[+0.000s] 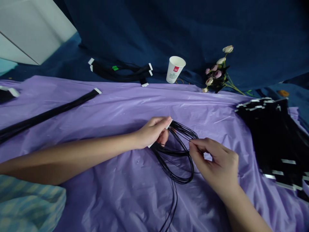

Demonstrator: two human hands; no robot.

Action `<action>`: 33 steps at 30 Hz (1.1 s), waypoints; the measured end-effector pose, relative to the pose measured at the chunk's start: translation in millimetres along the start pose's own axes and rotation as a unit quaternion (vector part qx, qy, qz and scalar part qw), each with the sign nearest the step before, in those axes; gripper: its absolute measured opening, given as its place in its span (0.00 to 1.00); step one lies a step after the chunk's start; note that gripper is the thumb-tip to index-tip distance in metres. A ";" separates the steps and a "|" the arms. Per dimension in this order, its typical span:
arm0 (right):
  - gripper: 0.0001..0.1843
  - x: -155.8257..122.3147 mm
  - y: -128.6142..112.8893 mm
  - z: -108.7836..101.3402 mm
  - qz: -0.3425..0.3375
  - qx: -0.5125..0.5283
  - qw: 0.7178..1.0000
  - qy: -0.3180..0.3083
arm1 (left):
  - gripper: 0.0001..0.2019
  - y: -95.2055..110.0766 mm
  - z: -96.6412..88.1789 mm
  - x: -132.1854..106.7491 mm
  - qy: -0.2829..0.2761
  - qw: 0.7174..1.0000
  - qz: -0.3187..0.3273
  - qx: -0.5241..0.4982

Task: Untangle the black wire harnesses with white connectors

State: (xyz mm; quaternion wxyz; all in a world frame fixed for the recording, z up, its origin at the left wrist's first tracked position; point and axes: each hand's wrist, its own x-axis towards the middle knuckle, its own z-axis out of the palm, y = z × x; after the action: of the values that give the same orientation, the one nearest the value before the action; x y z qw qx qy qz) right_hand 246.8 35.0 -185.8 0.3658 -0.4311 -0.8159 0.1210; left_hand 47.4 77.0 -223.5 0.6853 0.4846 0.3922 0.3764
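On crinkled purple sheet (pixel 120 106), hands looping thin black cords (pixel 180 161)

The head-worn camera looks forward and down, close above the left hand (pixel 153 132) and right hand (pixel 217 161) gripping the wire bundle (pixel 173 152) mid-frame.

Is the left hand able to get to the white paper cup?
Probably yes: only bare purple sheet lies between left hand and paper cup, though that hand grips the black cords.
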 end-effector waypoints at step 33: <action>0.05 -3.7 9.2 11.2 -0.122 -0.157 0.980 0.025 | 0.22 2.9 0.1 1.0 -0.004 1.000 -0.024 0.011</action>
State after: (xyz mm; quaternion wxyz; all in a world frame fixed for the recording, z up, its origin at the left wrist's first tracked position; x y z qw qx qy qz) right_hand 245.9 39.0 -200.2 0.3258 -0.3837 -0.8616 -0.0653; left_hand 47.5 78.5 -220.9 0.6903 0.4843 0.4053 0.3531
